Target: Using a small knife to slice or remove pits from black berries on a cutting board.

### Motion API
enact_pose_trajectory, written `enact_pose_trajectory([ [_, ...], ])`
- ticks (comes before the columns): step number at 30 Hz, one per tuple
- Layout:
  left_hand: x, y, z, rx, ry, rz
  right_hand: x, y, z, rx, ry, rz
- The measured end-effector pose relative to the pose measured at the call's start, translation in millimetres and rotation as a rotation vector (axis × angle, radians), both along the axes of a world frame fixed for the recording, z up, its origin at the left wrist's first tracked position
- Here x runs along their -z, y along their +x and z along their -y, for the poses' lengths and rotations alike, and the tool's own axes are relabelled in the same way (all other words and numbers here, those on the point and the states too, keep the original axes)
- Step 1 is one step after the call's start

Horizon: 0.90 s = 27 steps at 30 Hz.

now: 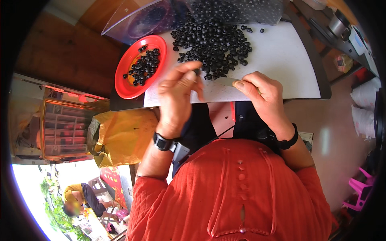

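Note:
My left hand, slightly blurred, pinches a small black round piece between thumb and fingers over the near edge of the white board. My right hand grips a small knife, its pale blade pointing left toward the left hand. Just beyond both hands lies a heap of small black round pieces, some with pale spots; their exact kind cannot be told. At the left, a red plate holds more of these black pieces.
A clear plastic panel stands behind the heap. Below the table's left side is a yellow bag. Magenta stools and white sacks are at the right. Another person sits outside at the lower left.

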<state>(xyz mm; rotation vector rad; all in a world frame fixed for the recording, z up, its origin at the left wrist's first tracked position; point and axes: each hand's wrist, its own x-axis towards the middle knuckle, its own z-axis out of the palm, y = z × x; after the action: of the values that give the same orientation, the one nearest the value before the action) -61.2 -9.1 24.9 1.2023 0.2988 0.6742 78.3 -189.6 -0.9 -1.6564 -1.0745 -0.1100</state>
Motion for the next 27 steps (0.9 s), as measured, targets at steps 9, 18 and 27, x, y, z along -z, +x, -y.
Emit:
enact_pose_trajectory([
  [9, -46.4, -33.1, -129.1, -0.523, 0.848, -0.285, -0.9, -1.3, 1.1, -0.001, 0.019, 0.060],
  [18, 10.7, 16.0, -40.8, -0.265, 1.339, -0.337, 1.5, 0.3, 0.1, 0.009, 0.007, 0.090],
  [27, 5.6, -4.3, -51.2, -0.186, 1.120, -0.344, -1.9, -0.5, 3.8, 0.011, -0.005, 0.154],
])
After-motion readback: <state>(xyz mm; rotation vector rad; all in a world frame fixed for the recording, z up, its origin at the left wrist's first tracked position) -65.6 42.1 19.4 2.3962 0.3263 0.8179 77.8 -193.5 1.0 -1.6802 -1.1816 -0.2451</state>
